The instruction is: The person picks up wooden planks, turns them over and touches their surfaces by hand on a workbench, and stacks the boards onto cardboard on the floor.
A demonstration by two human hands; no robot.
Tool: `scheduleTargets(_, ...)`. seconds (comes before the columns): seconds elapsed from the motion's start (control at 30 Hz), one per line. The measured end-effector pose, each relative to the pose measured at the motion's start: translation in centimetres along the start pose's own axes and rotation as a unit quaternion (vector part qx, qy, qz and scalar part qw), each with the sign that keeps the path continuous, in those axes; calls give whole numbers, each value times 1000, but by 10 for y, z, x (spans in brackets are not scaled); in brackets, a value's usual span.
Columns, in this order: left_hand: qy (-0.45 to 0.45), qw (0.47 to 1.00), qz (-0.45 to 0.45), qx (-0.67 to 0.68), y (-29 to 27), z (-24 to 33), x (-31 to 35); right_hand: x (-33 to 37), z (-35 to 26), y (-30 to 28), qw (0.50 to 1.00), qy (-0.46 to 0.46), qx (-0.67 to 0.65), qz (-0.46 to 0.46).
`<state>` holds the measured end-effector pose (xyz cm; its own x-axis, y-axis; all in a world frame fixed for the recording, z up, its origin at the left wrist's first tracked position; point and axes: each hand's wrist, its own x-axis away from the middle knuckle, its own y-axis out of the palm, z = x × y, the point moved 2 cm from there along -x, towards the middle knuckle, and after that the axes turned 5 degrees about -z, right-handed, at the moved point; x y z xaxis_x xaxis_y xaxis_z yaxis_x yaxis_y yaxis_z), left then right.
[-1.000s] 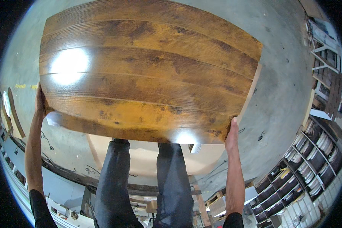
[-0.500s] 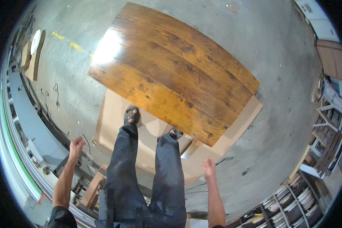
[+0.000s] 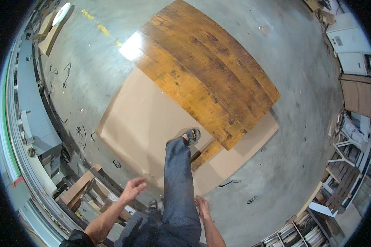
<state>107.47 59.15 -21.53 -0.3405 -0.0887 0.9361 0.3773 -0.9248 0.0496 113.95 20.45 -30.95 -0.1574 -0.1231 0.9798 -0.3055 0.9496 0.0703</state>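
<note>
My left hand (image 3: pixel 135 189) is in the air left of my leg, fingers loosely stretched and holding nothing. Beside my right thigh hangs my right hand (image 3: pixel 202 206), empty, its fingers slightly bent but apart. Ahead of me a large brown wood-grain tabletop (image 3: pixel 210 70) with curved far edge lies over a sheet of tan cardboard (image 3: pixel 140 111). Neither hand touches the tabletop. A narrower wood-grain piece (image 3: pixel 210 154) shows from under its near corner, with a short dark bar (image 3: pixel 196 156) next to it. One sandalled foot (image 3: pixel 191 136) stands on the cardboard.
To the left runs a long grey machine bed (image 3: pixel 37 111) with rails. Wooden offcuts (image 3: pixel 80 187) lie at the lower left. Thin dark cords (image 3: pixel 228 183) are scattered over the concrete floor. On the right are a white cabinet (image 3: pixel 348 45), a slatted pallet (image 3: pixel 346 177) and a filled rack (image 3: pixel 290 236).
My view has shifted and turned, with one foot now further back. My left hand has swung inward toward my leg, and my right hand has come down beside my thigh.
</note>
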Motion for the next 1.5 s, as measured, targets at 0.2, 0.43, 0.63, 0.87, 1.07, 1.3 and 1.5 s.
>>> scheduleTargets(0.2, 75, 984, -6, 163, 46, -123, 33, -4, 126, -27, 996, -73, 55, 0)
scheduleTargets(0.43, 75, 979, 51, 181, 38, -324, 102, 47, 361, -117, 990, -107, 92, 11)
scheduleTargets(0.63, 186, 951, 242, 45, -47, -397, 201, 54, 450, -234, 985, -165, -29, 40)
scheduleTargets(0.87, 155, 931, 301, 136, 74, -578, 293, 99, 366, -310, 979, -168, -72, -86)
scheduleTargets(1.07, 31, 981, 155, 113, 300, -636, 339, 136, 430, -470, 931, -272, 234, -69)
scheduleTargets(1.3, 154, 940, 305, -20, 410, -630, 410, 96, 468, -616, 982, -65, 175, -24)
scheduleTargets(1.5, 165, 907, 383, 61, 417, -673, 470, 92, 405, -478, 934, -126, 321, -98)
